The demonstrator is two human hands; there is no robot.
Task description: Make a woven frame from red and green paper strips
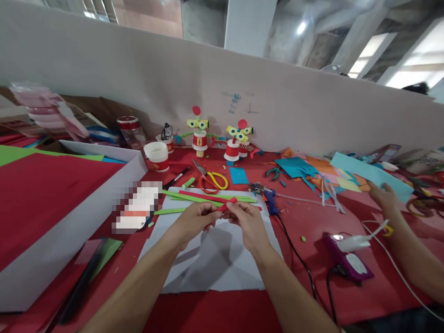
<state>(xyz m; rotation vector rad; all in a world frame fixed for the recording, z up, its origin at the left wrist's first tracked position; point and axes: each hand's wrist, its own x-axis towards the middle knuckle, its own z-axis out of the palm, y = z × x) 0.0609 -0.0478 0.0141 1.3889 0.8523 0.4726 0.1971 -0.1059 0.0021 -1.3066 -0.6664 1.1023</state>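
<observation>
A small folded red paper strip (227, 205) is pinched between both hands above a white sheet (215, 263). My left hand (197, 219) is closed on its left end, and my right hand (244, 219) grips the right end, fingertips close together. Just behind the hands lie several green paper strips (180, 196) and red ones at the sheet's far edge. Scissors (211, 179) with one red and one yellow handle rest past the strips. A blue glue gun (270, 201) lies to the right of my right hand, its black cord running toward me.
Paper-cup figures (199, 138) stand by the wall, with paper cups (157, 156) to their left. A white box (118, 178) with coloured paper is at left. At right are a purple power strip (350, 263) and another person's hand (385, 196) at a light-blue sheet (371, 175).
</observation>
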